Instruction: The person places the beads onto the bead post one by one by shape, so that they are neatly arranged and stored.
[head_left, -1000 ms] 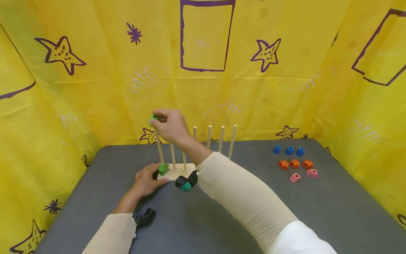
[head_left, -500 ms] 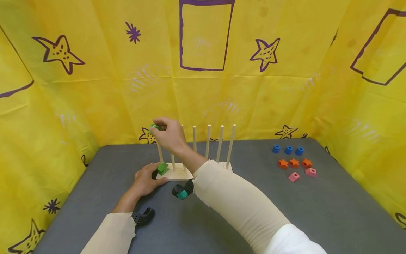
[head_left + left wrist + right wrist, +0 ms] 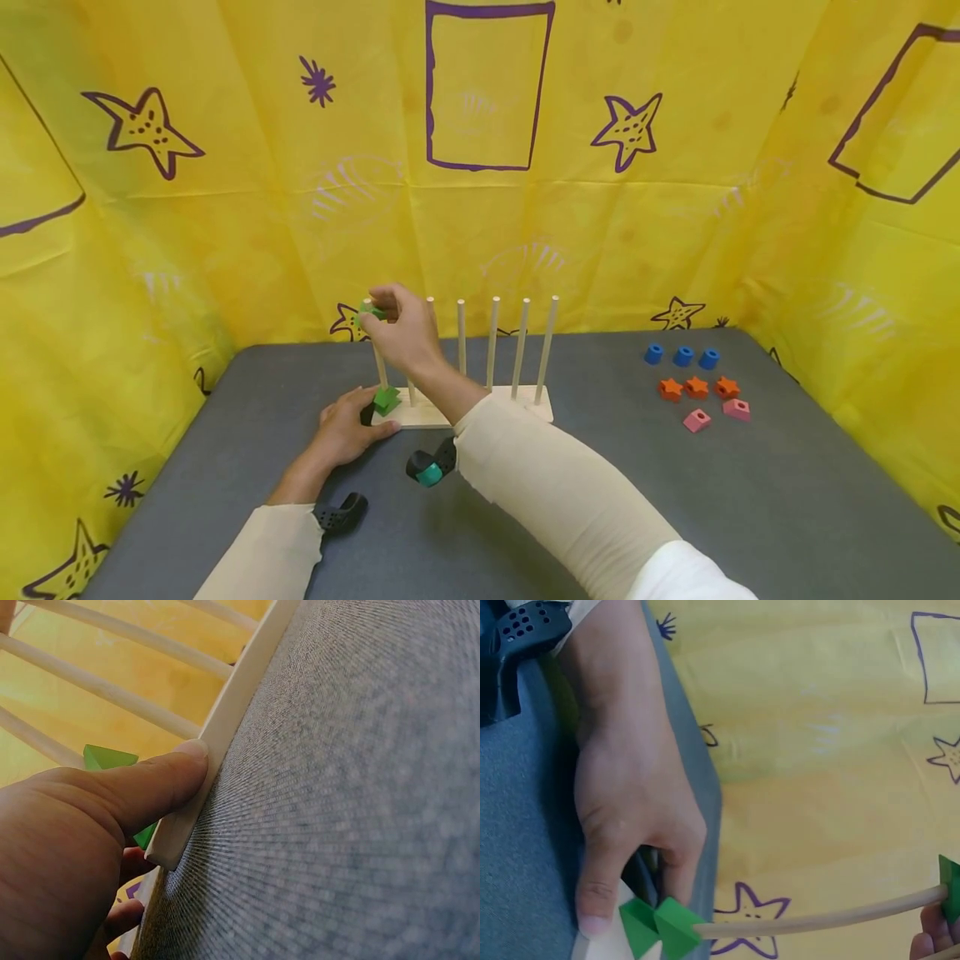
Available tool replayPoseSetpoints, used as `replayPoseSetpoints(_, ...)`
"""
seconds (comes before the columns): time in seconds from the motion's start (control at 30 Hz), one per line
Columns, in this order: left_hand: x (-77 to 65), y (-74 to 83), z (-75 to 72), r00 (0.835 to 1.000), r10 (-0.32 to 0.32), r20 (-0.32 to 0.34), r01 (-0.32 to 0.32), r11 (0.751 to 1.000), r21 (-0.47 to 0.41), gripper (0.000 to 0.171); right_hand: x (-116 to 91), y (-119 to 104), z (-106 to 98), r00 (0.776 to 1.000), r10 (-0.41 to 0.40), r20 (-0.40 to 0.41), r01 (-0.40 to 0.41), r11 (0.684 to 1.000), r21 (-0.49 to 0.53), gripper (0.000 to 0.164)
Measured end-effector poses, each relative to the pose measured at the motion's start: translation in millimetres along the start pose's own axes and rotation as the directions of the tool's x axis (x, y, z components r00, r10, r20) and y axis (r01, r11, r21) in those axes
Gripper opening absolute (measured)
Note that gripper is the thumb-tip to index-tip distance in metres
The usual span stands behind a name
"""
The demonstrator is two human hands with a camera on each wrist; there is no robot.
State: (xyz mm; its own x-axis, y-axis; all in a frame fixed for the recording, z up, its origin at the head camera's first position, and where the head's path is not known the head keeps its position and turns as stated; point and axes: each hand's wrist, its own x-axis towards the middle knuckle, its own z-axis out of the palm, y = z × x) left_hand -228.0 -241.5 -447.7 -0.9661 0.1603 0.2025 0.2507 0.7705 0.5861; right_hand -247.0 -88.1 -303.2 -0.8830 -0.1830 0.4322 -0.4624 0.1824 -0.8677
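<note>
A wooden peg stand [image 3: 420, 414] with several upright pegs is on the table. My left hand [image 3: 347, 427] grips its left end; in the left wrist view the thumb [image 3: 161, 784] lies along the front edge of the base. Green angular blocks [image 3: 387, 400] sit at the foot of the leftmost peg, beside that hand. Near the top of the same peg, my right hand [image 3: 408, 329] pinches another green block [image 3: 369, 314], and the peg's tip shows above it. In the right wrist view this upper block [image 3: 952, 889] is partly cut off at the frame's edge.
Toward the right of the grey table [image 3: 600, 483] are blue cylinders [image 3: 682, 356], orange star blocks [image 3: 696, 387] and two pink blocks [image 3: 697, 420]. A yellow patterned cloth [image 3: 480, 217] stands behind and at both sides.
My right hand has moved down slightly with the green block, and the peg's tip now shows above the block. The left hand stays on the stand's end.
</note>
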Motion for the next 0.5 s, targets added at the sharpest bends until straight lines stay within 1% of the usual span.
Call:
replayPoseSetpoints(0.13,0.6,-0.7,0.7,1.0,0.004,-0.005,-0.004,1.0,-0.002,0.066,-2,5,3,0.998,0.053,-0.017,-0.052,0.998,0.046,0.036)
replayPoseSetpoints(0.23,0.9,-1.1,0.7,1.0,0.01,-0.004,-0.01,1.0,-0.003,0.065,-4,9,6,0.995,0.098,-0.032,-0.095,0.992,0.079,0.038)
replayPoseSetpoints(0.5,0.0,-0.3,0.0,0.999,0.034,-0.017,-0.034,0.999,0.001,0.064,-10,21,11,0.994,0.094,-0.054,-0.089,0.992,0.091,0.028)
